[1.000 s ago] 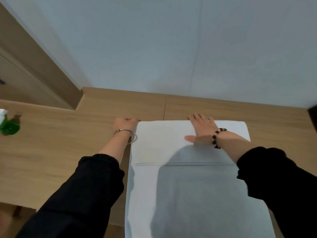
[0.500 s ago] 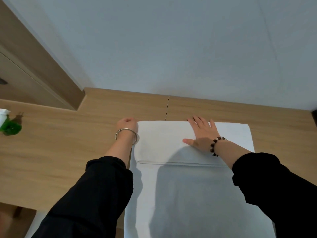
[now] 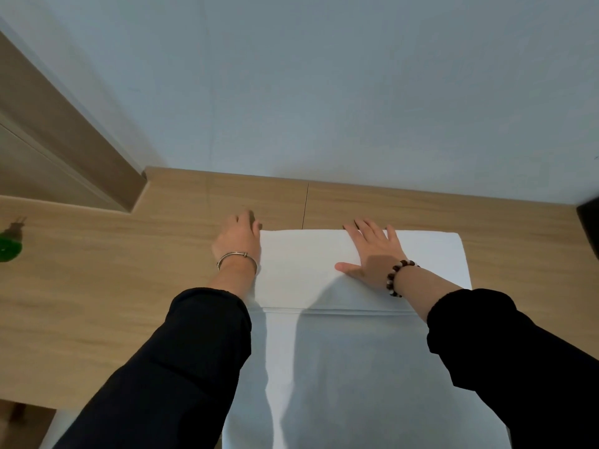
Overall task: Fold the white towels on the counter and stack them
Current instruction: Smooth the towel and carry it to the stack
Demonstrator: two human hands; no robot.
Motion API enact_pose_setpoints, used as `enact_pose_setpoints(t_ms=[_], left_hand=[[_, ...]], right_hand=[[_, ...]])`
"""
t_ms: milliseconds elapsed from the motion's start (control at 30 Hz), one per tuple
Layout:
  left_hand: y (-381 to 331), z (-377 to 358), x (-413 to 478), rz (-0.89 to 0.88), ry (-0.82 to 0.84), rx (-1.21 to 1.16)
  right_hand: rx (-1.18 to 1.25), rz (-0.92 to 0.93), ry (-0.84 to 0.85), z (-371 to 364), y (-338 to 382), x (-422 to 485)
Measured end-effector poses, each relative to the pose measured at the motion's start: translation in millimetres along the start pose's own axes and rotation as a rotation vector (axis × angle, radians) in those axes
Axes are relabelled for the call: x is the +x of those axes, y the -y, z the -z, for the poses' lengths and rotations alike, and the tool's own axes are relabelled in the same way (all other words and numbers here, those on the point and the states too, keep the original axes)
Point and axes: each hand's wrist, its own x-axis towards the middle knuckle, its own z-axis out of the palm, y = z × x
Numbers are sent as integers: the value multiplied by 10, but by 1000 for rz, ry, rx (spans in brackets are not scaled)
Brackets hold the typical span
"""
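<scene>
A pale wood-grain surface (image 3: 97,286) runs along a plain wall. On it, straight ahead of the person, lies a long white towel (image 3: 356,367), reaching from near the wall to past the bottom of the view.

The towel is probably light, soft and limp: it would sag if lifted by one point and may slide on the smooth wood. It is best taken by two corners or along a folded edge, with one palm pinning it.

It is plain, clean and smooth. Its far end is doubled over into a flat band, and a straight hem crosses its width.

The hands are well apart. The right hand (image 3: 372,254) lies flat on the band, fingers spread and straight. The left hand (image 3: 238,243) sits at the far left corner with its fingers bent out of sight, so I cannot tell whether it grips the cloth.
</scene>
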Motion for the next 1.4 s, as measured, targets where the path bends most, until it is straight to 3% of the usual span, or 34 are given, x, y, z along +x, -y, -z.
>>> enact_pose_setpoints(t_ms=[100, 167, 200, 267, 467, 600, 700, 833, 967, 1033, 1167, 1400], left_hand=[[-73, 73, 2, -441, -114, 72], [-115, 58, -61, -811, -5, 126], [-96, 30, -119, -905, 100, 187], [34, -33, -179, -890, 219, 238], [136, -16, -185, -654, 269, 301], [59, 47, -138, -638, 346, 347], [-40, 163, 49, -638, 415, 252], [-237, 272, 240, -566, 557, 73], [-436, 366, 250, -515, 678, 218], [-472, 465, 269, -501, 616, 232], [-470, 749, 382, -493, 291, 162], [-438, 1040, 137, -709, -228, 65]], right_hand=[[21, -8, 15, 20, 15, -18], [30, -6, 22, 31, 21, -25], [34, -4, 26, 40, 22, -28], [37, 0, 32, 50, 24, -33], [4, -4, 65, 99, 50, -62], [63, 25, 141, 239, 2, -34], [49, 46, 163, 486, -141, 24], [-68, -84, 356, 765, -298, 73], [-84, -179, 492, 914, -298, 35], [-140, -192, 363, 973, -304, -16], [-157, -157, 5, 1175, -433, -29], [-153, -117, -390, 1421, -409, -200]])
